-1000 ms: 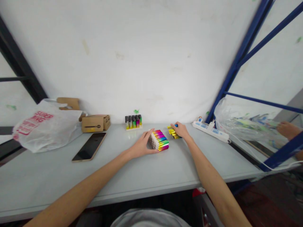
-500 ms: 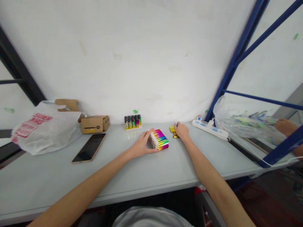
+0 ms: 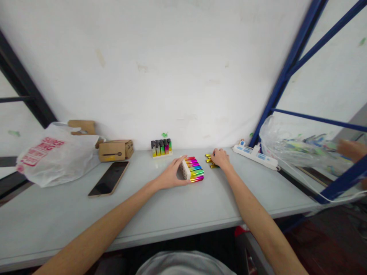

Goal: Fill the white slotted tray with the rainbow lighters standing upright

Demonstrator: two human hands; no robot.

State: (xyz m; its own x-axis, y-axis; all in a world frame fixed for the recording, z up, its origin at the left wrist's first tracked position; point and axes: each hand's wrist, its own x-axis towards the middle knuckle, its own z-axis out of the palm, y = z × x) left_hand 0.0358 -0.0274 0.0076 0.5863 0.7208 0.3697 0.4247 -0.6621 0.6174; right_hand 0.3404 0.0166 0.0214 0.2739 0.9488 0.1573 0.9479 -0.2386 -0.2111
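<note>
My left hand (image 3: 171, 175) grips a white rack (image 3: 185, 170) between thumb and fingers, near the middle of the table. The rack is tipped on its side. Shiny metallic tubes (image 3: 196, 167) in pink, blue, green and yellow stick out of it to the right. Further right, my right hand (image 3: 220, 157) is closed over a few gold-coloured pieces (image 3: 208, 160) lying on the table. Its fingertips are curled and hide whatever they pinch. By the wall stands a second white rack (image 3: 162, 155) with upright black-topped coloured tubes (image 3: 161, 146).
To the left lie a dark-screened phone (image 3: 109, 178), a cardboard box (image 3: 116, 151) and a white plastic bag (image 3: 57, 156). A power strip (image 3: 256, 156) sits at the right beside a blue frame post (image 3: 276, 89). Beyond it, another person's hand (image 3: 352, 149) shows near clear plastic bags (image 3: 304, 149).
My right hand has shifted slightly right, and the blue bit at its fingertips no longer shows. My left hand keeps the rack in nearly the same spot. The other person's hand has moved.
</note>
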